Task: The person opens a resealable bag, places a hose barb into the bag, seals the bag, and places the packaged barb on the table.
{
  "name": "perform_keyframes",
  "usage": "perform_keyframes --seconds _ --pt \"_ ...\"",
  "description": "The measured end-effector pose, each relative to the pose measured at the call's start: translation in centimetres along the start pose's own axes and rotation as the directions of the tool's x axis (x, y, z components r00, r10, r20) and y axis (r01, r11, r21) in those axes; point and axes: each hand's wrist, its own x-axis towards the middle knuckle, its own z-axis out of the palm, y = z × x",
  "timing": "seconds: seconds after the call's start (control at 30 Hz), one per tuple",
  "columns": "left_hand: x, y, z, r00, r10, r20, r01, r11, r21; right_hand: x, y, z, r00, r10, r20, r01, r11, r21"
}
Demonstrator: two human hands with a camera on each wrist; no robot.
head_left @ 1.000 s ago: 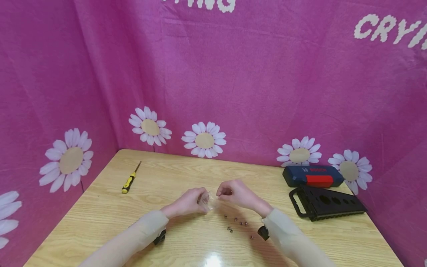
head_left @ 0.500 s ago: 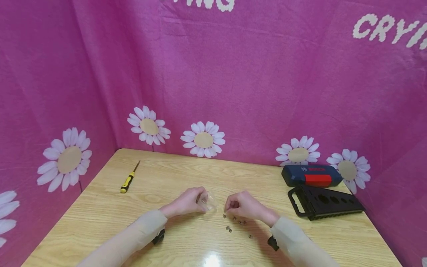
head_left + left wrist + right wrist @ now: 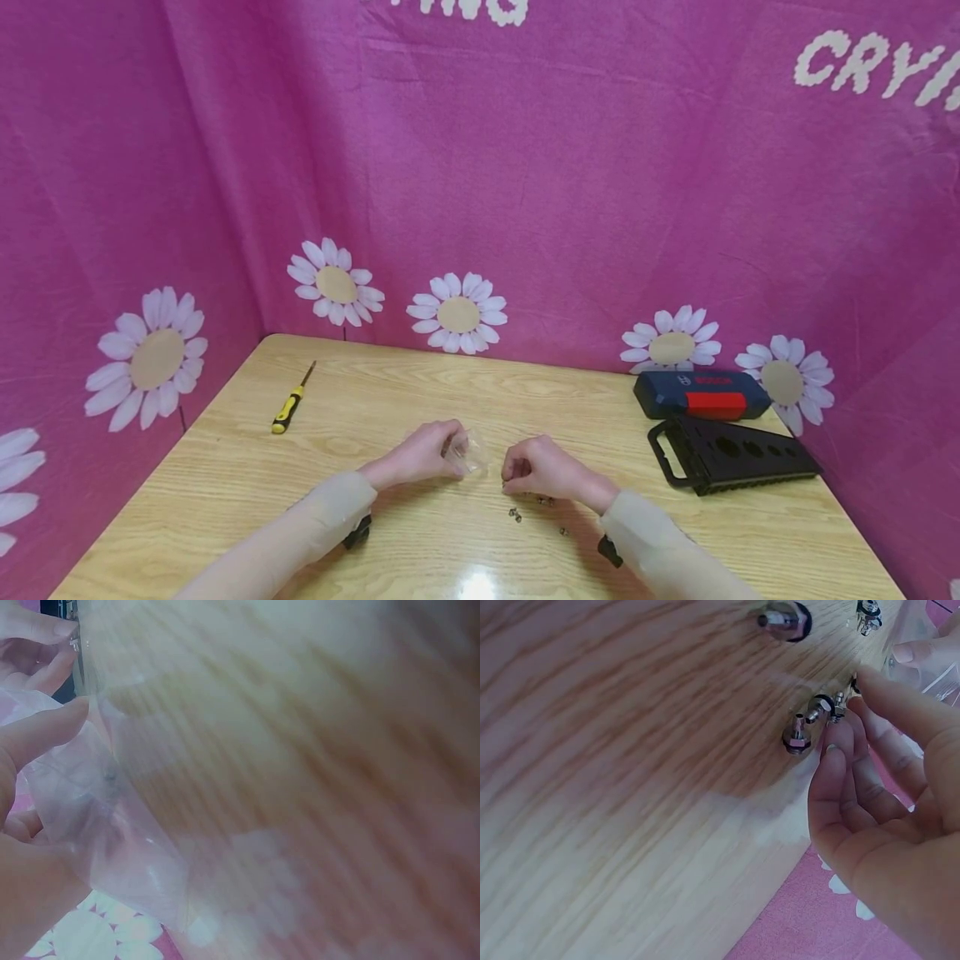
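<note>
While pinching a clear plastic bag (image 3: pixel 469 457) with the left hand (image 3: pixel 426 452), bending the fingers of the right hand (image 3: pixel 553 472) at a small metal fitting (image 3: pixel 840 707); pinching or not, cannot tell. Reaching over a wooden table (image 3: pixel 442 542) near more metal fittings (image 3: pixel 797 739), between a yellow-black screwdriver (image 3: pixel 287 412) and a blue Bosch case (image 3: pixel 666 400).

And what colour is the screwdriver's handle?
Yellow and black; the handle shows best in the head view.

Red "BOSCH" lettering (image 3: pixel 713 381) and a round emblem (image 3: pixel 684 380) mark a blue case (image 3: pixel 702 395).
Cropped white letters (image 3: pixel 872 64) on the pink cloth (image 3: pixel 525 183) read "CRYI" at right, "ING" at top.
</note>
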Motion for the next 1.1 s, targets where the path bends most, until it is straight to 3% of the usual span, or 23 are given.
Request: perform_keyframes --seconds 0.27,0.47,0.9,1.1 --pt "0.1 0.1 -0.1 1.0 0.003 -0.01 -0.003 1.0 0.002 0.1 0.0 -0.1 1.0 -0.018 -0.005 0.018 0.998 -0.06" --pt "0.1 0.2 -0.1 1.0 0.011 -0.009 -0.011 1.0 0.006 0.1 0.0 -0.4 1.0 0.011 -0.007 -0.011 1.0 -0.013" --pt "0.1 0.2 -0.2 1.0 0.013 -0.01 -0.013 1.0 -0.001 0.8 -0.8 -3.0 0.994 -0.008 -0.112 0.01 1.0 0.023" --pt "0.0 0.2 -0.1 1.0 -0.001 -0.003 0.001 1.0 0.006 1.9 -1.9 -3.1 0.989 -0.029 -0.144 0.024 0.999 -0.036"
